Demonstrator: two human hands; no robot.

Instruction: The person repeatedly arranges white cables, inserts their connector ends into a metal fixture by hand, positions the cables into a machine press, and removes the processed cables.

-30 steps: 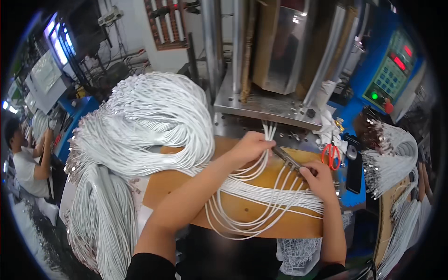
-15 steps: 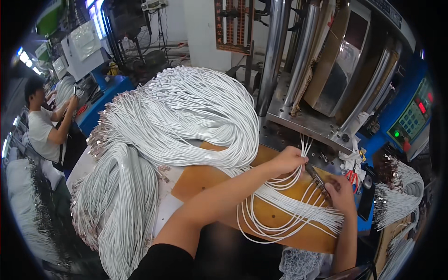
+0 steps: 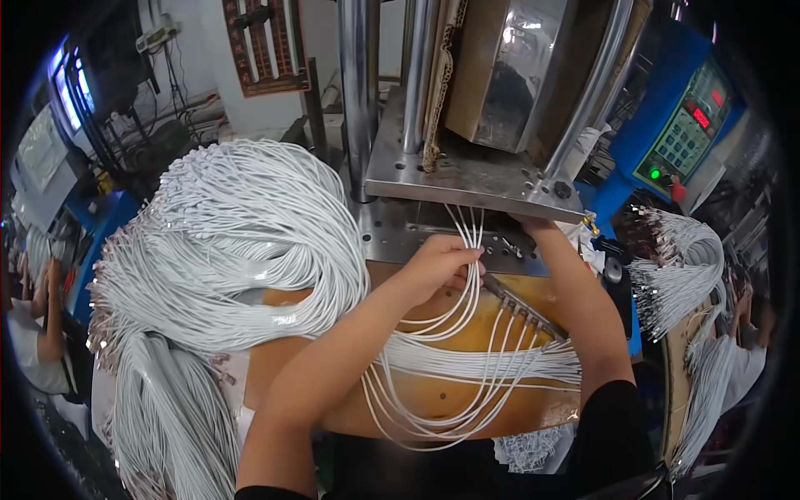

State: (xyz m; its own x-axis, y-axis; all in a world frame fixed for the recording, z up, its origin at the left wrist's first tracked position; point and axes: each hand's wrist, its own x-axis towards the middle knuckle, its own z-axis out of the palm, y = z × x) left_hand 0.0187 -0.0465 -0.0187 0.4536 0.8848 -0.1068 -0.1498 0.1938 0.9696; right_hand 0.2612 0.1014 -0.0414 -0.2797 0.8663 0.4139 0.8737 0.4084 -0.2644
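My left hand [image 3: 440, 265] is closed around a few white cables [image 3: 471, 225] in front of the press. Their upper ends run under its thick steel plate [image 3: 467, 187], where the tips are hidden. My right hand [image 3: 533, 223] reaches into the gap beneath that plate, on the right side, and its fingers are out of sight. Below the hands, a slim metal bar fixture [image 3: 533, 308] lies slanted on the amber board [image 3: 433, 398]. Several white cables come out of it and loop toward the board's front edge. A flat bundle of white cables [image 3: 475, 358] crosses the board under them.
A big heap of white cables [image 3: 242, 217] covers the left side, with another bundle [image 3: 171, 408] hanging in front of it. Steel columns [image 3: 358, 100] rise at the back. To the right are a blue control box [image 3: 675, 125] and more cables [image 3: 679, 267]. Other people sit at both edges.
My right hand has let go of the metal bar fixture and moved up and away, under the press plate. My left hand still grips its cables. The view has swung to the right.
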